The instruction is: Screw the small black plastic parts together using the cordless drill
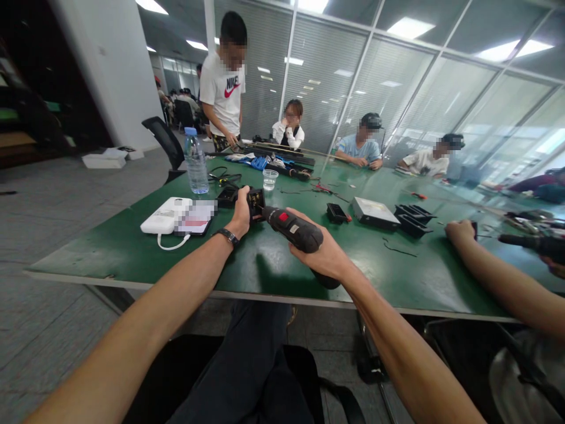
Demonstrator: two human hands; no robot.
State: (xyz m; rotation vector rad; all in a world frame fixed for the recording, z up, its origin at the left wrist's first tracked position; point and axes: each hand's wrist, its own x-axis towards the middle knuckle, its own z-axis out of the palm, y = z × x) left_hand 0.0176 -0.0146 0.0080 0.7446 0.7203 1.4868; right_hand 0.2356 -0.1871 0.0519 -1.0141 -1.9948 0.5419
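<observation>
Left of centre over the green table (132, 259), the left hand's (241, 217) fingers grip a black housing (256, 202); the right hand's (325, 257) wrap a cordless drill (293, 227), nose at its right side. Brace the housing; align the drill squarely.

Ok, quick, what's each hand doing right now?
Left hand: closed on a black part, holding it.
Right hand: closed, holding a power drill.

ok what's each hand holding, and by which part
The right hand holds the drill by its handle; the left hand holds a black housing, exact spot unclear.
</observation>
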